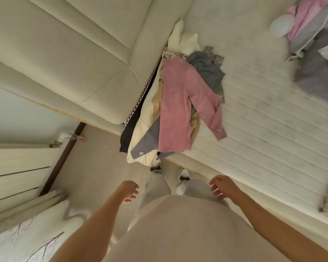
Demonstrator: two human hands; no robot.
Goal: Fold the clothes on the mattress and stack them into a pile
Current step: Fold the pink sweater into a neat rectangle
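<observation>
Both hands hang empty in the lower middle of the frame: the left hand (128, 191) loosely curled, the right hand (222, 186) with fingers relaxed and apart. I judge no garment is picked yet. The clothes wait unfolded on the mattress (263, 120): a pink top (180, 103) lies over a heap at center, overhanging the edge, and a second heap (314, 44) is at upper right. A grey cuff (143, 148) carries a small white mark, not readable.

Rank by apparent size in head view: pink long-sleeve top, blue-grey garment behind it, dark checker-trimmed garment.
1. pink long-sleeve top, clearly largest.
2-3. blue-grey garment and dark checker-trimmed garment: both partly buried, not rankable.
</observation>
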